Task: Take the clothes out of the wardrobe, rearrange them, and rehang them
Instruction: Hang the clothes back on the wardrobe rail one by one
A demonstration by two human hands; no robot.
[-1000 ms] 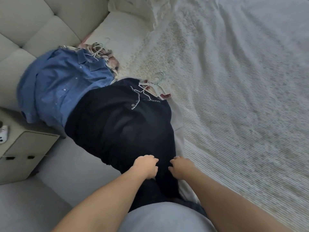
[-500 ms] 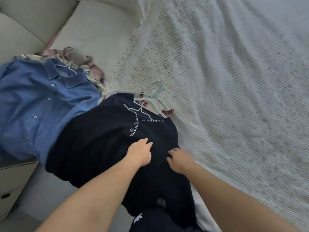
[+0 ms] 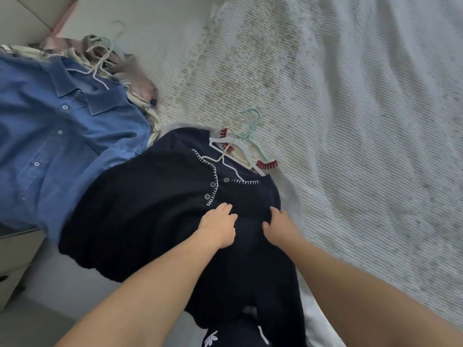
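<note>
Fingertips of right hand [image 3: 280,225] (left hand [image 3: 218,227] too) sink into dark cardigan [image 3: 155,211].

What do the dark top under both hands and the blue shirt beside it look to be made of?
Dark top: looks like a soft matte knit, with white blanket-stitch trim at the neckline. Blue shirt: likely denim or chambray, going by its faded woven look and stitched seams.

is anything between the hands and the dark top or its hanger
Nothing visible. Both the left hand and right hand already rest on the dark top. Its white hanger lies exposed at the collar, with bare fabric between it and the hands.
</note>
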